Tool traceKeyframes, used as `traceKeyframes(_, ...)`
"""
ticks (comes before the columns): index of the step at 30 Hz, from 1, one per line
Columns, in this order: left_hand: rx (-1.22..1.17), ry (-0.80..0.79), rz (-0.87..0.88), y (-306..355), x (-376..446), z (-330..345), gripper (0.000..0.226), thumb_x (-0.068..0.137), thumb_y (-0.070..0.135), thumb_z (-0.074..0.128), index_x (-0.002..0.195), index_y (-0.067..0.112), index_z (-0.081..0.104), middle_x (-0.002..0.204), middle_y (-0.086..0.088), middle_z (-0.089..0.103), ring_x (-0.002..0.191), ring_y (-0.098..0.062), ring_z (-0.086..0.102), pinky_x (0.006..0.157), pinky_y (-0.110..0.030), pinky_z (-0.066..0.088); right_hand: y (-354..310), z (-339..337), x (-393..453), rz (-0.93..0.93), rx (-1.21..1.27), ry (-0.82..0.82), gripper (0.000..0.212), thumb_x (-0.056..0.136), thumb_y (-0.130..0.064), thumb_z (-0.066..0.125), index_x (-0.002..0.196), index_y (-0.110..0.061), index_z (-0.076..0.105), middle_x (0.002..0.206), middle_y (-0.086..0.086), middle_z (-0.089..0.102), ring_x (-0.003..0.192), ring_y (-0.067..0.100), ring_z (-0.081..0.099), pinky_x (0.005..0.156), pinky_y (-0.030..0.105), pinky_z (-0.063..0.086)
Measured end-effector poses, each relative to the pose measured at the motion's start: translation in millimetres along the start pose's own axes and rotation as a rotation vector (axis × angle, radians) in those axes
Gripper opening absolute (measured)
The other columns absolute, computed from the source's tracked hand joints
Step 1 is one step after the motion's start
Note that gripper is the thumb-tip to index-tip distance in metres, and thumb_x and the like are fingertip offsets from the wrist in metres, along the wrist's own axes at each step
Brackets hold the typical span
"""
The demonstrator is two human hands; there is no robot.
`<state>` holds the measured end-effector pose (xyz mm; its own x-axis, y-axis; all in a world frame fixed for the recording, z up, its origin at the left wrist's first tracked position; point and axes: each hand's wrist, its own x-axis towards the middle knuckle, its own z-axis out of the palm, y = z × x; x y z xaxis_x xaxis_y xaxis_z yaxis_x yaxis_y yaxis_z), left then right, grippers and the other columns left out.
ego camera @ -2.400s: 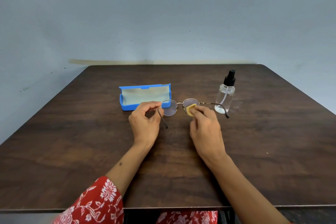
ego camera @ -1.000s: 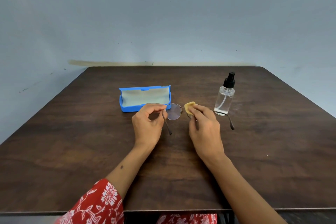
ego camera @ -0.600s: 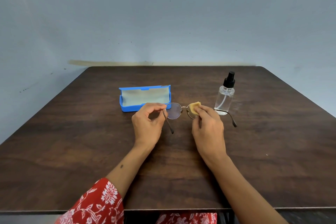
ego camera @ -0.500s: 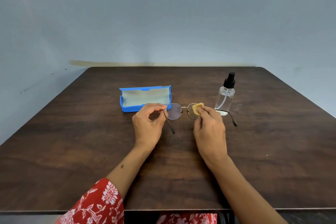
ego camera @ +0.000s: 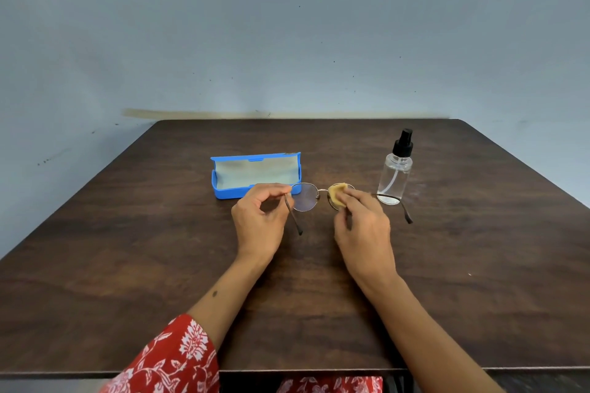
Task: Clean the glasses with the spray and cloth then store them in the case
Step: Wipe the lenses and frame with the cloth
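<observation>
The glasses point(ego camera: 306, 198) are held above the middle of the dark wooden table point(ego camera: 127, 249), with both temples unfolded toward the person. The left hand point(ego camera: 260, 222) pinches the frame at the left hinge between thumb and fingers. The right hand point(ego camera: 362, 225) pinches a small yellow cloth point(ego camera: 336, 195) against the right lens. Behind the left hand the blue case point(ego camera: 255, 191) lies open on the table, nearer to the far edge; it shows only its pale lining inside. The spray bottle point(ego camera: 396, 169) stands upright toward the right edge, just behind the right temple; it is clear with a black pump, and how much liquid it holds cannot be told.
</observation>
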<state>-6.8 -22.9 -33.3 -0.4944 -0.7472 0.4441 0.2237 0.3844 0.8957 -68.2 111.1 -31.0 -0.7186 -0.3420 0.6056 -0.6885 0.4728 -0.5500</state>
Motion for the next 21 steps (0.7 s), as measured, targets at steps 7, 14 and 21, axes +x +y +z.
traceKeyframes(7,-0.033,0.016,-0.036,0.6,0.2,0.2,0.034,0.073,-0.005,0.071,0.075,0.028,0.069,0.082,0.0,0.07,0.083,-0.024,0.069,0.079,-0.05,0.057,-1.4,-0.3,-0.3,-0.022,-0.025,-0.031,0.031,0.082,0.006,0.059,0.112,0.003,0.065,0.116,0.015,0.062,0.109,0.028,0.056,0.09,0.029,0.045)
traceKeyframes(14,-0.038,0.023,-0.042,-1.4,2.0,0.0,0.035,0.073,-0.005,0.071,0.076,0.03,0.069,0.083,0.001,0.071,0.083,-0.023,0.069,0.078,-0.05,0.057,-1.0,-4.1,0.3,0.028,-0.105,-0.034,0.031,0.08,0.008,0.057,0.11,0.004,0.065,0.115,0.015,0.062,0.103,0.033,0.055,0.082,0.038,0.048)
traceKeyframes(21,-0.045,0.038,-0.037,-3.2,2.4,-0.6,0.037,0.073,-0.004,0.071,0.075,0.033,0.069,0.082,0.003,0.07,0.082,-0.023,0.069,0.077,-0.05,0.057,2.2,-5.9,0.4,0.069,-0.119,-0.037,0.032,0.081,0.007,0.054,0.112,0.003,0.063,0.117,0.014,0.06,0.105,0.031,0.053,0.084,0.039,0.047)
